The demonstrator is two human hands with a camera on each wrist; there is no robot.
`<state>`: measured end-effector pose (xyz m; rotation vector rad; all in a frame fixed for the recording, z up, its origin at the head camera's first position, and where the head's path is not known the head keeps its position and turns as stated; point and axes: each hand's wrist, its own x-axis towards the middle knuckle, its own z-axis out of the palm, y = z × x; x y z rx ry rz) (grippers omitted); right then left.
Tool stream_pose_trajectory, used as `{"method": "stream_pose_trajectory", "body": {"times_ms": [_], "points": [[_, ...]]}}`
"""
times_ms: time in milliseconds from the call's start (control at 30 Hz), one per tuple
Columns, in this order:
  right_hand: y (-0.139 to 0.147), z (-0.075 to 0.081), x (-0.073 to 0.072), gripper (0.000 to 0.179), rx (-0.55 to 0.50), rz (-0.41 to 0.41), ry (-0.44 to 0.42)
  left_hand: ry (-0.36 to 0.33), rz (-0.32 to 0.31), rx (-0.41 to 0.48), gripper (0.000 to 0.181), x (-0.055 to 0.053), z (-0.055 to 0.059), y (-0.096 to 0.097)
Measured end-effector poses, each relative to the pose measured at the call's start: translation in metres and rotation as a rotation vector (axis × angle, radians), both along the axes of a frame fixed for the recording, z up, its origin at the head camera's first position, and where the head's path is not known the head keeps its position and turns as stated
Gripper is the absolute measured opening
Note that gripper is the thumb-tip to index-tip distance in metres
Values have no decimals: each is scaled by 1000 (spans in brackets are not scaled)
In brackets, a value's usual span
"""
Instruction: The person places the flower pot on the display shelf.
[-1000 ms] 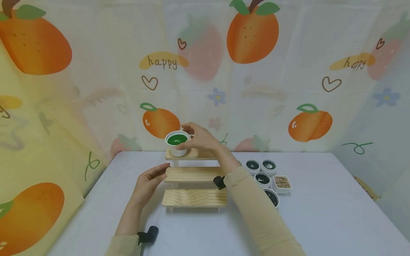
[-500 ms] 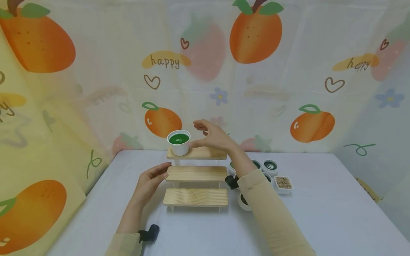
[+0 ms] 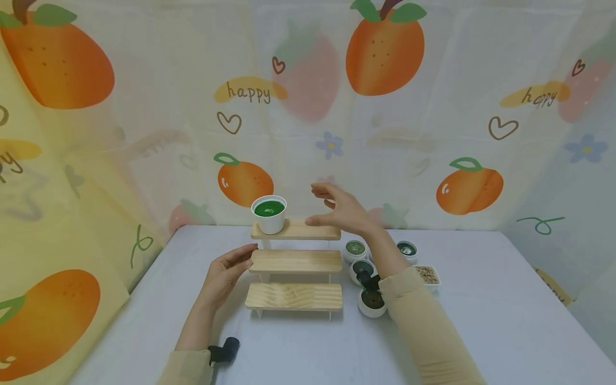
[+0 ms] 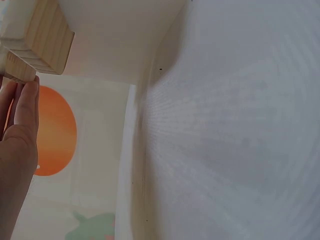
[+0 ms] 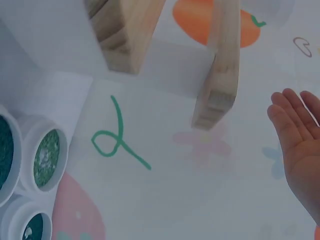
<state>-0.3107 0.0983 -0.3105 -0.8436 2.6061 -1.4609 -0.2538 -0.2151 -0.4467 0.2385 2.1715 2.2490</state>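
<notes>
A white cup [image 3: 269, 222] with a bright green top stands upright at the left end of the top step of a three-step wooden stand [image 3: 300, 260]. To the right of that cup, my right hand [image 3: 344, 211] hovers above the top step, thumb and fingers spread apart and holding nothing. In the right wrist view its fingers [image 5: 290, 112] are extended, away from the wooden boards. My left hand [image 3: 223, 275] rests its fingertips on the left end of the middle step. The left wrist view shows those fingers [image 4: 26, 107] nearly straight at a board's end.
Right of the stand, several white cups with dark or green contents, such as a green-topped cup [image 3: 355, 249], stand close together, partly hidden by the right arm. A square dish [image 3: 427, 275] of pale bits is beside them. A fruit-patterned cloth [image 3: 394, 133] hangs behind the table.
My right hand has let go of the green-topped cup and moved right, its fingers spreading. The cup stays on the top step. My left hand keeps its place at the stand.
</notes>
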Motion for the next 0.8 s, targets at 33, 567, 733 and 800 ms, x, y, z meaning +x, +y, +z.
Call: {"method": "stream_pose_trajectory", "body": {"times_ms": [33,567,733,800], "points": [[3,0,2,85,-4,2,-6,0,-2,1,51,0,0,0],[40,-6,19,80,-29,4,-2,-14,7,-18,51,0,1,1],[50,-9,25,82,-27,-12,-13,-21,15,-29,51,0,2,2],[55,-10,28,83,-25,-7,-24,-19,16,-35,51,1,2,1]]}}
